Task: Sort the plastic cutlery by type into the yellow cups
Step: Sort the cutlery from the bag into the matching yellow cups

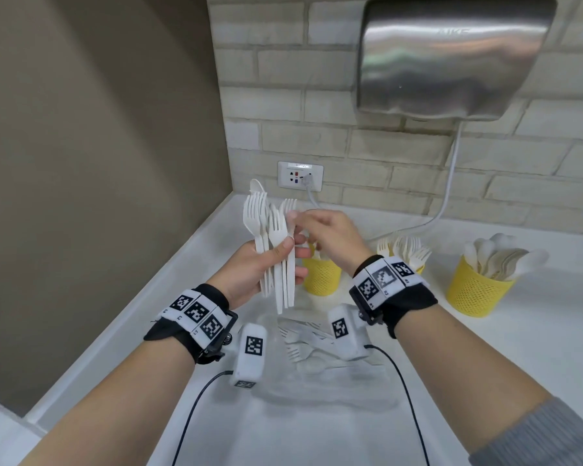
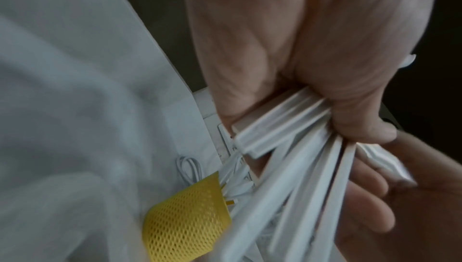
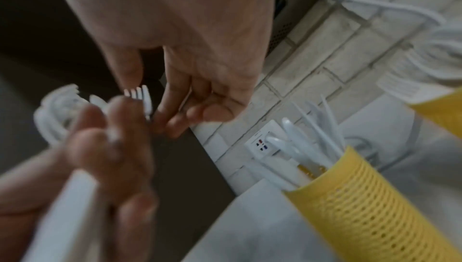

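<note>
Forks (image 1: 270, 230) stand fanned in the left hand (image 1: 249, 270), tines up, likely so the right hand (image 1: 330, 240) can pick out one piece at a time by type. Left fingers (image 1: 300, 253) and thumb are curled round the handles, which show bunched under the thumb in the left wrist view. The right hand's fingers (image 1: 295, 216) are pressed together on the tines of one fork at the bundle's 3 o'clock side, pinching it. Behind the hands, at 12 o'clock on the worktop (image 1: 535, 348), a yellow mesh cup (image 1: 320, 275) holds what look like knives; a second cup (image 1: 418, 269) at 1 o'clock holds forks; a third cup (image 1: 478, 290) at 2 o'clock holds spoons. More cutlery (image 1: 303, 344) lies unsorted on the worktop at 6 o'clock, beneath the wrists
</note>
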`<state>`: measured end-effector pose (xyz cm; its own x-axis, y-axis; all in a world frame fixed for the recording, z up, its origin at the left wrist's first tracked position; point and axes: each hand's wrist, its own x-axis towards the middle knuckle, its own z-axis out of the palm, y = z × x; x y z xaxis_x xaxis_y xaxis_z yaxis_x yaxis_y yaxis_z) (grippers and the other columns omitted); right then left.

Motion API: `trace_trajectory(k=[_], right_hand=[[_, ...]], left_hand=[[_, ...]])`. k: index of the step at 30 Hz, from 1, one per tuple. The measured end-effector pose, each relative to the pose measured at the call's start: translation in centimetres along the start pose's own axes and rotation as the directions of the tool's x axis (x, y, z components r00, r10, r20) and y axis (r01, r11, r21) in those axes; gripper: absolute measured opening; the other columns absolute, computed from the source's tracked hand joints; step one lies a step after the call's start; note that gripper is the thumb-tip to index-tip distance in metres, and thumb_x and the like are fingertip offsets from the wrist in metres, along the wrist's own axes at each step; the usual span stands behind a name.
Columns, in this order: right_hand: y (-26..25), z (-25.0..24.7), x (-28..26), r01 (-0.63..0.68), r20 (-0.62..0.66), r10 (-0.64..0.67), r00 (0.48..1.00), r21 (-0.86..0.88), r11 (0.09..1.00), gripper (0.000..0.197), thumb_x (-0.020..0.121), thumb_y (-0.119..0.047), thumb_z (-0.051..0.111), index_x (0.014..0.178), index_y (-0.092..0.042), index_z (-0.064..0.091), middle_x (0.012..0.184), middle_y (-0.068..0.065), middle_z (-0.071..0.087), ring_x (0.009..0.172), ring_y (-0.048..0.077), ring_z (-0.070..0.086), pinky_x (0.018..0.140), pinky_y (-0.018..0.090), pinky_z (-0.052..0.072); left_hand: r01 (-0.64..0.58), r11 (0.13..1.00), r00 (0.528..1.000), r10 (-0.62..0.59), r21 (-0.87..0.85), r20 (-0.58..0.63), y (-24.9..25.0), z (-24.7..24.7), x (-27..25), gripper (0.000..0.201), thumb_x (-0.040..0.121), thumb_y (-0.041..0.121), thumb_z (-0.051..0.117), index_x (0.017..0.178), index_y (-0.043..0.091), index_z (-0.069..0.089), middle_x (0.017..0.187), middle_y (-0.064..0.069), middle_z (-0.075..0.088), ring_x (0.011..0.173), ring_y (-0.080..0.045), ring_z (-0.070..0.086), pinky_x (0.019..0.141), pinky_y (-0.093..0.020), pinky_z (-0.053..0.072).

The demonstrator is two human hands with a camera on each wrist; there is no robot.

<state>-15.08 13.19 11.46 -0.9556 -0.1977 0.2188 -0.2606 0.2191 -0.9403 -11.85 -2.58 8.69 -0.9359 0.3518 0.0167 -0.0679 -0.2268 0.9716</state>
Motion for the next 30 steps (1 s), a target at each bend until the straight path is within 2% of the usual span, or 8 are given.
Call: trace_trajectory(k=[5,9,11,14,18,21,25,30], right_hand=[[-0.1,0.1,-0.5,-0.017,-0.064,0.027,0.998,0.152,0.988,0.015,0.09,-0.015,0.064,0.075,-0.014,0.059,0.063,-0.004,0.066,0.049,0.003,0.061,0.051,0.016,0.047],[-1.6,-1.2,-1.0,0.076,-0.321,-0.014,0.947,0.184,0.98,0.01,0.102,-0.022,0.042,0.092,-0.022,0.044,0.069,-0.001,0.068,0.062,0.019,0.065,0.063,0.032,0.054],[-1.9,-2.0,-1.6,0.139,-0.387,-0.07,0.919,0.155,0.978,0.008,0.101,-0.025,0.041,0.094,-0.024,0.045,0.058,-0.006,0.056,0.054,0.017,0.058,0.056,0.034,0.05],[-1.9,-2.7,-3.1,0.028,-0.262,0.008,0.965,0.134,0.991,0.007,0.09,-0.023,0.06,0.092,-0.024,0.053,0.06,-0.013,0.051,0.042,-0.001,0.046,0.048,0.022,0.036],[-1.5,-2.4,-5.5,-0.089,-0.048,0.094,0.994,0.087,0.992,0.019,0.077,-0.011,0.077,0.089,-0.014,0.063,0.071,-0.007,0.061,0.044,-0.009,0.053,0.041,0.007,0.037],[-1.3,-3.1,-6.4,-0.075,-0.082,0.085,0.993,0.122,0.99,0.027,0.074,-0.008,0.08,0.097,-0.006,0.066,0.077,-0.001,0.066,0.052,-0.008,0.061,0.046,0.008,0.044],[-0.9,-4.9,-7.3,-0.071,-0.061,0.073,0.995,0.042,0.997,0.022,0.073,-0.006,0.08,0.091,-0.008,0.068,0.074,-0.002,0.066,0.065,0.008,0.067,0.054,0.018,0.052],[-0.3,-7.8,-8.3,-0.06,-0.087,0.063,0.994,0.04,0.997,0.018,0.076,-0.008,0.078,0.089,-0.01,0.066,0.073,-0.005,0.065,0.065,0.007,0.064,0.053,0.02,0.051]], left_hand=[[0.0,0.999,1.0,0.0,0.038,-0.003,0.3,1.0,0.1,0.028,0.097,0.022,0.048,0.118,0.01,0.062,0.11,-0.013,0.071,0.091,-0.026,0.07,0.082,-0.041,0.058],[-0.002,0.997,0.999,0.005,0.072,-0.045,0.4,1.5,0.1,0.033,0.096,0.025,0.05,0.122,0.008,0.062,0.119,-0.012,0.068,0.11,-0.027,0.066,0.086,-0.045,0.057],[-0.009,0.997,0.996,0.016,0.074,-0.085,0.3,1.8,0.1,0.032,0.095,0.026,0.052,0.118,0.006,0.063,0.121,-0.007,0.068,0.115,-0.023,0.063,0.086,-0.049,0.057],[-0.011,0.999,0.991,0.018,0.051,-0.135,0.4,2.6,0.2,0.031,0.093,0.028,0.057,0.115,0.007,0.063,0.119,-0.003,0.068,0.119,-0.02,0.06,0.087,-0.056,0.054],[-0.035,0.995,0.994,0.044,0.092,-0.097,0.5,4.3,0.5,0.04,0.096,0.034,0.053,0.124,0.007,0.061,0.123,-0.015,0.066,0.114,-0.031,0.063,0.09,-0.055,0.053],[-0.034,0.997,0.996,0.039,0.067,-0.076,0.4,6.2,0.9,0.044,0.096,0.038,0.05,0.125,0.006,0.059,0.118,-0.016,0.067,0.109,-0.029,0.065,0.089,-0.053,0.054],[-0.024,0.999,0.999,0.026,0.044,-0.025,0.1,8.9,1.5,0.047,0.099,0.04,0.042,0.123,0.002,0.057,0.109,-0.016,0.064,0.094,-0.023,0.067,0.069,-0.038,0.059],[-0.014,0.998,1.0,0.013,0.059,0.026,-0.2,12.0,2.8,0.057,0.094,0.045,0.044,0.123,-0.003,0.052,0.109,-0.023,0.056,0.094,-0.034,0.06,0.068,-0.042,0.06]])
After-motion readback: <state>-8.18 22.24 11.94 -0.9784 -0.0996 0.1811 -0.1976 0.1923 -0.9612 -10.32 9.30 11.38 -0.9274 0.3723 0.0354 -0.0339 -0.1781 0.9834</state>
